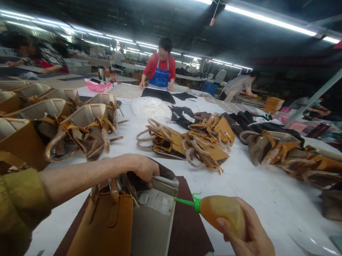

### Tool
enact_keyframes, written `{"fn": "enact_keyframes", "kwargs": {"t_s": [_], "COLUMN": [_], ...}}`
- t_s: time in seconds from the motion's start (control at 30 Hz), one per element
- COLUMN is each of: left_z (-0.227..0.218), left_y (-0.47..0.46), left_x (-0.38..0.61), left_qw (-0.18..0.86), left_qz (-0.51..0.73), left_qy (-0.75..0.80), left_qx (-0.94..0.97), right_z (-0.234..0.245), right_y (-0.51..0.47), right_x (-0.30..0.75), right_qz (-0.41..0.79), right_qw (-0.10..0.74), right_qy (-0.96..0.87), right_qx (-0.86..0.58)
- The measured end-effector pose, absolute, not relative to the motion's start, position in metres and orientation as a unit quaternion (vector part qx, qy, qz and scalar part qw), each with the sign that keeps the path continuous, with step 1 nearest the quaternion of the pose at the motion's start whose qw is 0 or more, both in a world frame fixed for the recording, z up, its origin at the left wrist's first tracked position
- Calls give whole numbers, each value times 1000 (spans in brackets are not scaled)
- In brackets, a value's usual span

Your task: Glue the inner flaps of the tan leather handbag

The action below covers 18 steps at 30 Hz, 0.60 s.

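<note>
In front of me stands a tan handbag [104,228] with its pale grey inner panel [152,229] showing on the right. My left hand [145,168] reaches over the bag and is closed on its top edge, where brown lining [165,171] folds back; its fingertips are partly hidden. My right hand [252,237] is wrapped round a squeeze bottle [223,213] of amber glue, held on its side. The bottle's green nozzle [185,202] points left, its tip at the panel's right edge near the top. A dark brown sheet [190,234] lies under the bag.
Rows of tan bags [45,108] stand at the left. More bag pieces with wrapped handles [184,142] lie mid-table, others [307,161] at the right. A white plastic bag [151,110] and a pink basket [98,86] are farther back. A co-worker in a blue apron [160,77] stands across the table.
</note>
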<state>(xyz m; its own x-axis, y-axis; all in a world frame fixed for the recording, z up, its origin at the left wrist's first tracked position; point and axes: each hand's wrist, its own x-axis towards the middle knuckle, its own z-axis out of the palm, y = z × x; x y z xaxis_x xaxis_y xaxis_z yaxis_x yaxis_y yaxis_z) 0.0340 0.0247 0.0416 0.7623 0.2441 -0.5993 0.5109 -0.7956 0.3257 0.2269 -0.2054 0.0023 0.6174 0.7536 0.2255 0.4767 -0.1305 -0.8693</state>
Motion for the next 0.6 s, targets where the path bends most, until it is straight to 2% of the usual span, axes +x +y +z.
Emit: {"fn": "enact_keyframes", "kwargs": {"t_s": [0.3, 0.47, 0.6], "left_z": [83, 106, 103], "left_y": [19, 23, 19], "left_x": [30, 28, 26], "left_qw": [190, 129, 89], "left_qz": [-243, -180, -134], "left_qy": [205, 236, 252], "left_qx": [929, 946, 954], "right_z": [3, 18, 22], "right_y": [-213, -209, -199], "right_x": [235, 227, 223], "right_qz": [208, 203, 171], "right_qw": [536, 553, 577], "right_qy": [-390, -389, -379], "right_qx": [-720, -708, -703]}}
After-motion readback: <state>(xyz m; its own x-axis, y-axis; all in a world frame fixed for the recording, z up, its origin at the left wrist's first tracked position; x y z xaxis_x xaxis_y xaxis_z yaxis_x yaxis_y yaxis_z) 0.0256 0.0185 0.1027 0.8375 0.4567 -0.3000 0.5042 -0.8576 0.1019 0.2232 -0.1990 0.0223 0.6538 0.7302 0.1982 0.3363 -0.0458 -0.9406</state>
